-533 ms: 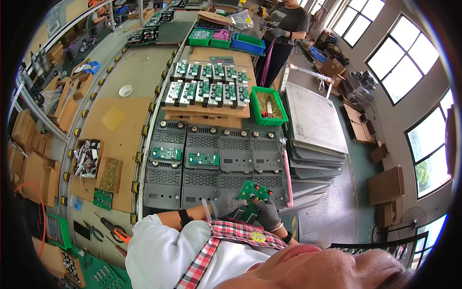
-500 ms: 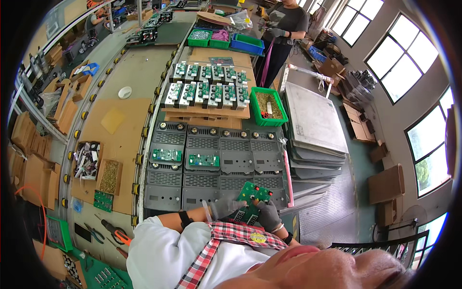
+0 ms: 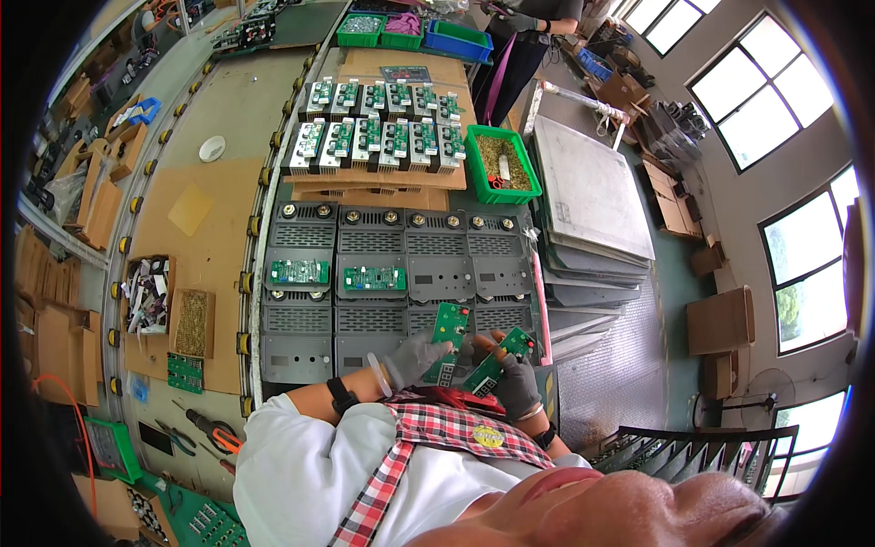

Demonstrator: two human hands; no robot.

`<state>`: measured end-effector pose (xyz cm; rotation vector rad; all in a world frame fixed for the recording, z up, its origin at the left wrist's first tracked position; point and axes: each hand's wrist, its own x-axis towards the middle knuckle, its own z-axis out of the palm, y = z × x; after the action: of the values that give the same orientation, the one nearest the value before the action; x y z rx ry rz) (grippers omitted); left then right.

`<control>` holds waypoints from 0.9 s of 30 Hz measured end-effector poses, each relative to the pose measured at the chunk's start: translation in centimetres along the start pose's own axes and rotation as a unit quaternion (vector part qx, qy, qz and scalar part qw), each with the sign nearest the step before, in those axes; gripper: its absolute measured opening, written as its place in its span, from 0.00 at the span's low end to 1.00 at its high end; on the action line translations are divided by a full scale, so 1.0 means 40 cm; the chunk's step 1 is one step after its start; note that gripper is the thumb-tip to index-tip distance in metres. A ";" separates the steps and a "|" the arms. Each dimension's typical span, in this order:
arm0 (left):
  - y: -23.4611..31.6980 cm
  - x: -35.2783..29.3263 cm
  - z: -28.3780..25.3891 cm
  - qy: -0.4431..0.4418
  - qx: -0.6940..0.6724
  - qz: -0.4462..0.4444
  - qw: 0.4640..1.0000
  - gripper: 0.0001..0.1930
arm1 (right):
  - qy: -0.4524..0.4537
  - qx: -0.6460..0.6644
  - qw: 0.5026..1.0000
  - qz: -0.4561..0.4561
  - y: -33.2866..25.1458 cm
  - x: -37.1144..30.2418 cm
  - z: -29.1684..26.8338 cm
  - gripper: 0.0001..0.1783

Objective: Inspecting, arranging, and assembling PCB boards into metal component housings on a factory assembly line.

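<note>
Your left hand [image 3: 415,358] gripped a green circuit board [image 3: 448,339], held up just above the grey metal boxes [image 3: 392,273] on the bench [image 3: 214,228]. Your right hand [image 3: 516,383] seemed to be closed on a second green board [image 3: 499,360], right beside the first.

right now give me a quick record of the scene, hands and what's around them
left hand: gloved left hand holds a green circuit board
right hand: gloved right hand holds a second green board
under the hands: grey metal cases, two with boards laid in
beyond: green bin of small parts
to the right: stack of grey panels
</note>
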<state>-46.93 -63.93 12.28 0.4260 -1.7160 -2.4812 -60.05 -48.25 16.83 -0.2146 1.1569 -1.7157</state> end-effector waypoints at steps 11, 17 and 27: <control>0.056 0.000 -0.023 -0.043 -0.188 -0.031 0.981 0.25 | 0.008 0.005 1.000 -0.025 -0.008 0.009 -0.020 0.28; 0.091 -0.005 -0.031 -0.007 -0.168 0.011 0.986 0.27 | 0.017 0.033 0.999 -0.036 0.002 0.017 -0.015 0.25; 0.098 -0.019 -0.050 0.011 -0.128 0.032 0.991 0.23 | 0.005 0.014 0.999 -0.039 0.007 0.018 -0.017 0.29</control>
<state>-45.95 -66.97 15.41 0.3631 -1.3537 -2.5922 -60.61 -48.44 16.00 -0.2363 1.1440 -1.8027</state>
